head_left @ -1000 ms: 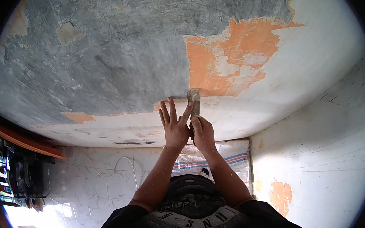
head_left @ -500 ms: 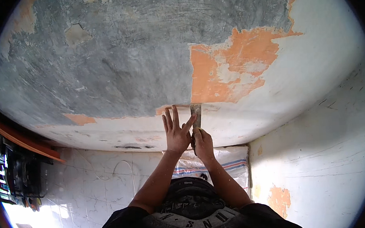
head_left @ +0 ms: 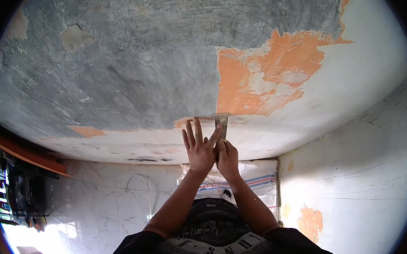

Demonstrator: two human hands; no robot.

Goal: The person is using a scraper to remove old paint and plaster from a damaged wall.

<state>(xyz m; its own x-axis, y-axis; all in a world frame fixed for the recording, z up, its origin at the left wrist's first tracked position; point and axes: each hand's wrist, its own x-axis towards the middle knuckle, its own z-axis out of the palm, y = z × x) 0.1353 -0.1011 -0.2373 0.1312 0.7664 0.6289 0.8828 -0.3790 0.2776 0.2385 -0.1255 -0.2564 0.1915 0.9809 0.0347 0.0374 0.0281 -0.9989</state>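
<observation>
My right hand [head_left: 227,157] is closed round the handle of a scraper [head_left: 221,121]. The scraper's flat, smeared blade meets the wall [head_left: 256,137] at the lower edge of an orange paint patch [head_left: 233,84]. My left hand [head_left: 200,151] is open beside it, its fingers stretched upward against the wall. Its index finger leans over onto the blade. Bare grey plaster [head_left: 130,85] spreads above and left of my hands, while whitish paint covers the strip below. Most of the handle is hidden by my fingers.
A white sack with blue and red stripes [head_left: 259,183] lies beyond my forearms. Pale marbled tiles [head_left: 94,191] and a thin white cable [head_left: 147,192] are at the left, near an orange-brown edge [head_left: 26,156]. A white side wall [head_left: 353,173] stands at the right.
The wall has shifted slightly in the picture. My left hand's fingers are spread a little wider, and the scraper blade shows slightly farther right, still at the orange patch's lower edge.
</observation>
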